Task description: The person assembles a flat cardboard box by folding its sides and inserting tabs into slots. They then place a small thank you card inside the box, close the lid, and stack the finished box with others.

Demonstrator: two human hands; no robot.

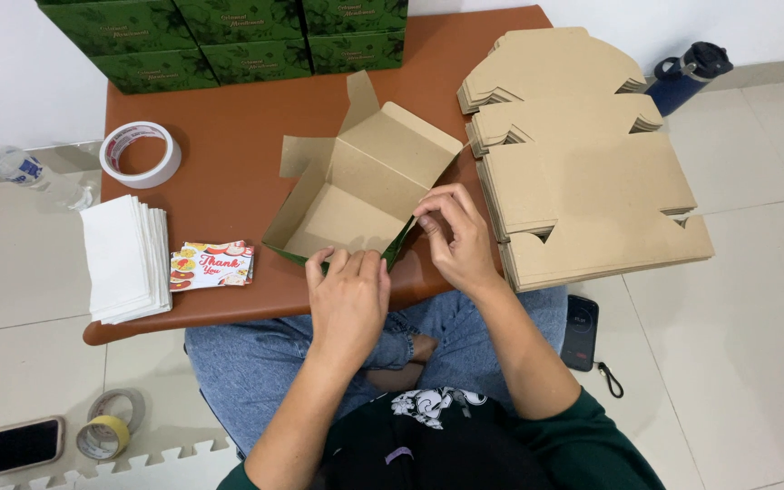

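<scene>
Two hands, left hand [348, 299] and right hand [458, 238], pinching one open carton [360, 186], two tape rolls on floor and table

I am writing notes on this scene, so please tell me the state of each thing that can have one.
Box: half folded, lid open, nothing inside.
Flat blanks: unfolded, stacked.
Green boxes: closed, stacked.
Tape roll: lying flat on the table.
Napkins: stacked.
Cards: small pile, face up.
Bottle: capped, lying on the floor.
Left hand: pressing the box's near wall.
Right hand: pinching the box's corner.
</scene>
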